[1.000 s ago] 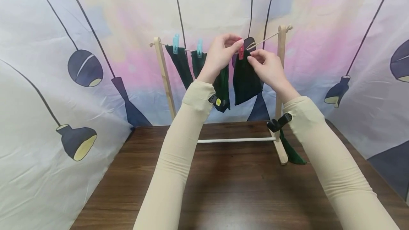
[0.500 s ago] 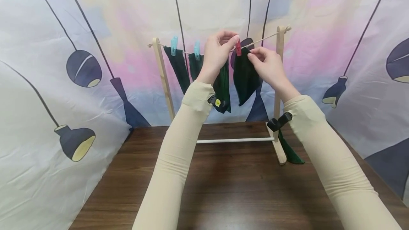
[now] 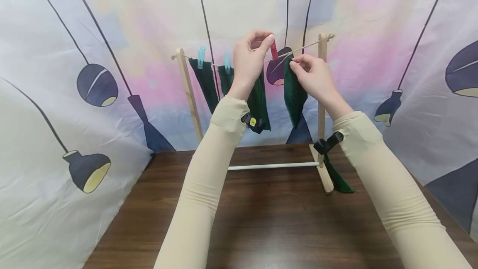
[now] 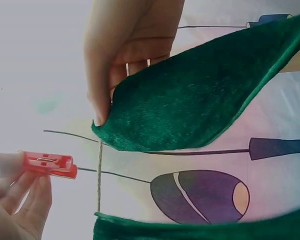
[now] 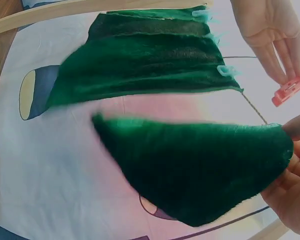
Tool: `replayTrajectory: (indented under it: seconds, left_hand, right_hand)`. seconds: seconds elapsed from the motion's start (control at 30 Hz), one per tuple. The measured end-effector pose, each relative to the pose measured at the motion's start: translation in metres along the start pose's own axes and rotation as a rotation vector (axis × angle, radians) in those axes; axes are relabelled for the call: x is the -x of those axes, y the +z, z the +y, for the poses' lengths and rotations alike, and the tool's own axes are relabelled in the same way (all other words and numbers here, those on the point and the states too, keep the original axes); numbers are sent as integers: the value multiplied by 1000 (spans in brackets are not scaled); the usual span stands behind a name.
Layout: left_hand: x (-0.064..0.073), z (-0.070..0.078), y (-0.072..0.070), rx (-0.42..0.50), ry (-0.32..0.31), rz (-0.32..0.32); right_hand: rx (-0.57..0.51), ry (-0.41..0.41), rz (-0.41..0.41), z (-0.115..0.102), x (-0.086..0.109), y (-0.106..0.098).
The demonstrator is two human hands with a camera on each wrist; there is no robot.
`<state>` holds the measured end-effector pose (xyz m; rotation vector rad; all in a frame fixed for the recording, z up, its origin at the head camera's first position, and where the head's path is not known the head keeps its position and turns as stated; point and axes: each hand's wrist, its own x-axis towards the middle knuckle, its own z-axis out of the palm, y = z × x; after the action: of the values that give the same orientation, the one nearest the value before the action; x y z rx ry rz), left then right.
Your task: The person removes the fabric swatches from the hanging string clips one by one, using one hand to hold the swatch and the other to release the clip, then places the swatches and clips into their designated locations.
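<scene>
Between thumb and fingers, my left hand [image 3: 250, 63] pinches a red clothespin [image 3: 274, 49]. In the left wrist view the clothespin [image 4: 49, 164] is off the rope [image 4: 99, 175], with nothing in its jaws. My right hand [image 3: 313, 76] pinches a top corner of a dark green cloth [image 3: 295, 92], which hangs down from the fingers beside the rope. Further left, more green cloth [image 5: 155, 55] hangs on the rope, pegged with light blue clothespins [image 3: 201, 57]. Part of that hanging cloth is hidden behind my left hand in the head view.
The rope runs between two wooden posts [image 3: 322, 94] of a small rack. A white bar [image 3: 274, 165] joins the posts low down. Another green cloth [image 3: 337, 177] lies by the right foot on the brown table [image 3: 269, 219]. A printed curtain hangs behind.
The red clothespin has come off the green cloth and rope, lifted up and left by my left hand. The cloth now hangs from my right hand, swung narrower.
</scene>
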<state>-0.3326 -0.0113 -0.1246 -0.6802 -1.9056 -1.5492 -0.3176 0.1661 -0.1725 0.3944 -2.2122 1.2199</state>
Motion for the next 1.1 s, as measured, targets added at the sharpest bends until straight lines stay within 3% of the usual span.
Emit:
replayTrajectory:
  seconds: [0.27,0.47,0.63,0.87,1.1]
  left_hand:
    - [-1,3,-9,-3,20,17]
    - [1,7,-27,-19,29,14]
    - [3,13,-49,-35,30,10]
    - [6,20,-86,-75,6,35]
    - [13,19,-126,-73,-5,69]
  right_hand:
    - [22,-33,2,2,-1,-3]
    - [48,-85,17,10,-1,-10]
    - [60,-98,14,18,1,-23]
    - [119,-42,-10,20,8,-48]
    - [171,-13,34,31,13,-75]
